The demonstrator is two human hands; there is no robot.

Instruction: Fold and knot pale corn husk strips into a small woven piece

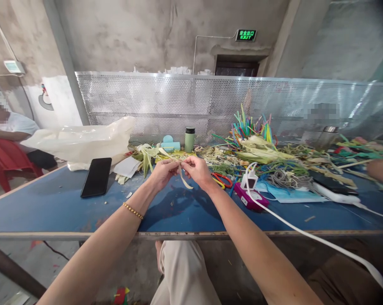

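Both my hands meet above the blue table, pinching a pale strip of corn husk whose loose end curls down between them. My left hand, below a gold bead bracelet, grips it between thumb and fingers. Fingertips of my right hand are closed on the same strip, close against the left ones. Just behind the hands lie more pale green corn husks. A bigger bundle of husks is heaped to the right, beneath several coloured stems.
A black phone lies left, near a large plastic bag. Behind stands a green bottle. At right are a purple power strip with a white cable, a blue face mask, and another person's hand.
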